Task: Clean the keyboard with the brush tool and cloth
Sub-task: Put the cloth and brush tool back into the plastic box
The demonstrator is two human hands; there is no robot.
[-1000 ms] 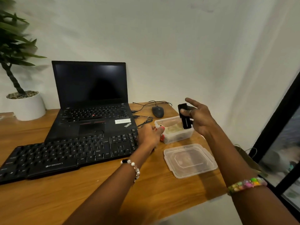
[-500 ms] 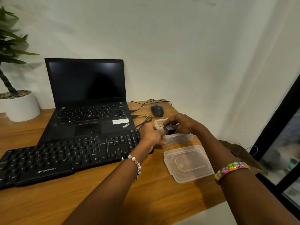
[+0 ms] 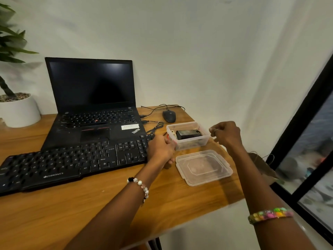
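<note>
A black external keyboard (image 3: 72, 163) lies on the wooden desk (image 3: 90, 208) in front of a laptop. Right of it stands a clear plastic box (image 3: 191, 144) with a black block-shaped tool (image 3: 188, 134) and a pale item lying inside. My left hand (image 3: 160, 150) rests at the keyboard's right end against the box's left wall, curled around a small red-tipped thing that is mostly hidden. My right hand (image 3: 227, 136) hovers just right of the box, its fingers curled with nothing visible in them. No cloth can be made out.
The box's clear lid (image 3: 203, 166) lies on the desk in front of it. A black laptop (image 3: 90, 87) stands open behind the keyboard, with a mouse (image 3: 169, 116) and cables (image 3: 155, 127) to its right. A white plant pot (image 3: 19, 110) sits far left. The desk edge and a dark window frame (image 3: 297, 141) are on the right.
My right hand carried the black tool down from the air into the box, let go of it and drew back to the right. My left hand has stayed by the box.
</note>
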